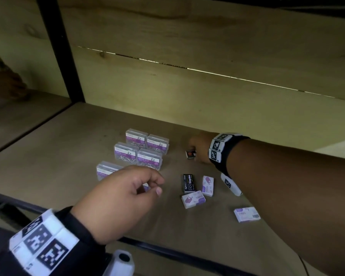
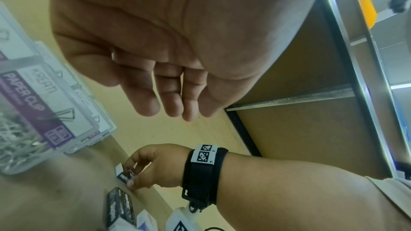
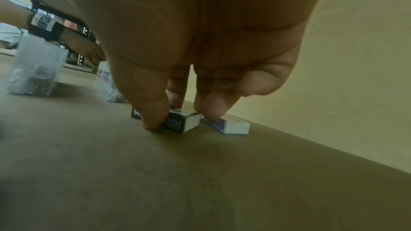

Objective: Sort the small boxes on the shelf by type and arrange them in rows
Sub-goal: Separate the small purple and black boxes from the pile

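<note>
While the wooden shelf [image 1: 68, 148] is spreading wide under both arms, with its plank back wall [image 1: 187, 86] rising behind, the boxes are lying on it in two loose groups. Five clear paper clip boxes [image 1: 126, 153] are standing upright at the left, four of them forming two close pairs one behind the other and the fifth sitting nearer the front edge, partly hidden by the left hand [image 1: 120, 200]. That hand is hovering above the shelf with its fingers loosely curled and its thumb tip near the forefinger; it is gripping nothing, and the left wrist view is showing its palm bare. Farther back and to the right, the right hand [image 1: 200, 149] is reaching down onto a small black staple box [image 1: 190, 154], pinching it between thumb and fingertips while the box is resting on the shelf; the right wrist view is showing the thumb against its near side and the fingers coming down on the far side, with a white box [image 3: 231, 126] lying just beside it. Between the hands, another black staple box [image 1: 189, 183] is lying flat, with a white-and-purple staple box [image 1: 207, 185] just beside it, a second [image 1: 193, 199] touching its near end, and a third [image 1: 246, 214] lying apart at the right.
</note>
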